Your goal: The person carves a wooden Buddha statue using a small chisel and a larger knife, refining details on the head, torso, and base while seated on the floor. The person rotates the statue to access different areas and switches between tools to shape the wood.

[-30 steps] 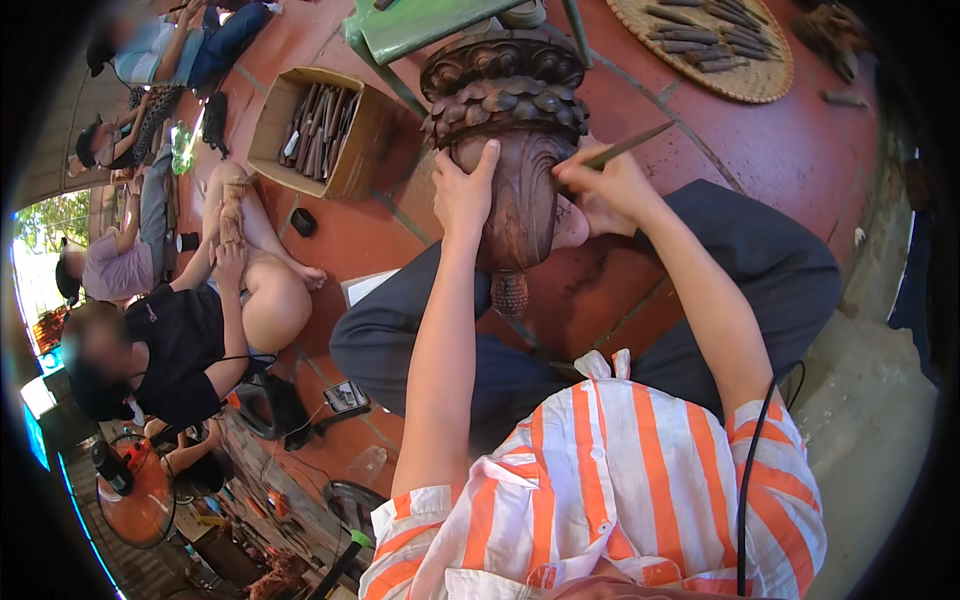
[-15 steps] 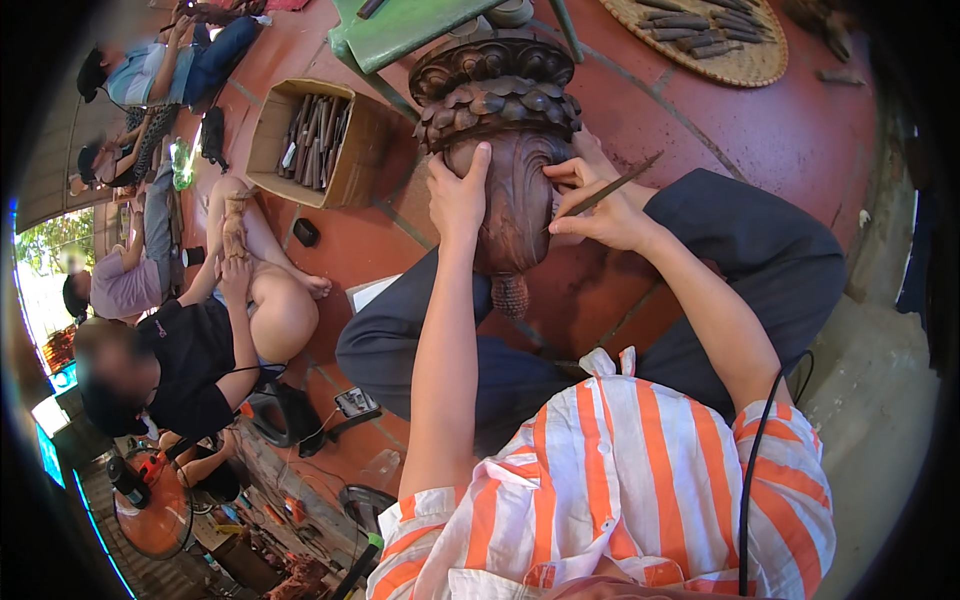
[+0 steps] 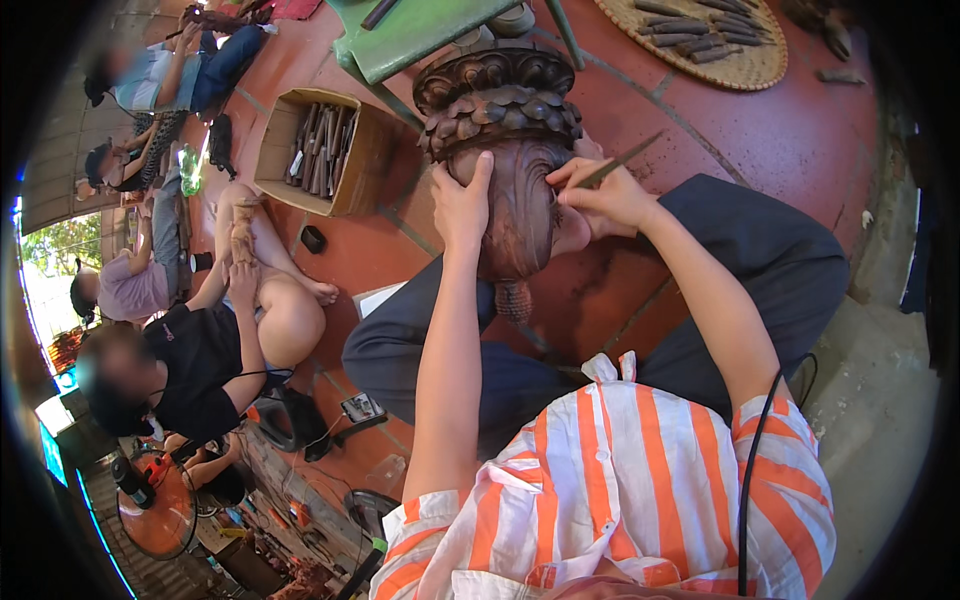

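Across my lap lies a dark brown wooden carving [image 3: 513, 232] with a swirled, rounded body, a ring of carved petals and a knobbed tip [image 3: 514, 300] toward me. My left hand [image 3: 462, 205] grips its left side, thumb on top, fingers partly hidden behind. At its right side, my right hand [image 3: 605, 190] pinches a slim, pointed brown stick-like tool [image 3: 630, 160], its point angled up and right. The tool's other end is hidden by my fingers, so I cannot tell whether it touches the wood.
A green stool [image 3: 420, 42] stands beyond the carving's base. A cardboard box [image 3: 375, 165] of brown sticks is to the left, a woven tray [image 3: 735, 82] of similar pieces at the far right. A seated person [image 3: 195, 355] holds a pale carved figure [image 3: 243, 225] on my left.
My right hand has shifted slightly up the carving's right side, and more of the tool is covered by its fingers. My left hand keeps its grip.
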Demonstrator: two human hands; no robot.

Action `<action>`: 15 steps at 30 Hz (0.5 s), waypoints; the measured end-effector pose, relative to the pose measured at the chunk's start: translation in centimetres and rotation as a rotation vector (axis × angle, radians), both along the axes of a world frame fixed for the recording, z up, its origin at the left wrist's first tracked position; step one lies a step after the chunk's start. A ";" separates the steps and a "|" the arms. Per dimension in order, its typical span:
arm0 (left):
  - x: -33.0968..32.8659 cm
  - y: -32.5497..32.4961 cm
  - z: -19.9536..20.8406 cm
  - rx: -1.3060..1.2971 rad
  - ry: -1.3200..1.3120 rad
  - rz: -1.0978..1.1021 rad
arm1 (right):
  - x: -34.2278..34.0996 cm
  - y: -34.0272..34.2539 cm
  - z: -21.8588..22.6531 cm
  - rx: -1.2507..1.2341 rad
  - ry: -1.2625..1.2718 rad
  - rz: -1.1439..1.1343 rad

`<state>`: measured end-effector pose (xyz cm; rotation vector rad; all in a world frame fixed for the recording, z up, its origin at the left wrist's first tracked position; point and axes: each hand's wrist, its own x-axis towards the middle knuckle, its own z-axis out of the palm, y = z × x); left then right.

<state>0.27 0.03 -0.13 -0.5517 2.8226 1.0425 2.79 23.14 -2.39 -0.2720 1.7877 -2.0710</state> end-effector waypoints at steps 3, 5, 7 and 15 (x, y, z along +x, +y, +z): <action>0.0 -0.1 -0.1 0.009 0.008 -0.005 | -0.1 0.1 0.0 -0.081 -0.182 -0.033; -0.2 -0.1 -0.1 0.008 0.017 -0.009 | 0.9 0.1 -0.5 -0.046 0.028 -0.006; 0.3 -0.3 -0.2 -0.002 0.007 0.002 | 2.5 -1.2 1.3 0.258 0.290 0.021; 0.1 -0.2 -0.2 0.014 0.015 0.000 | 0.3 -0.1 0.1 -0.131 -0.306 -0.048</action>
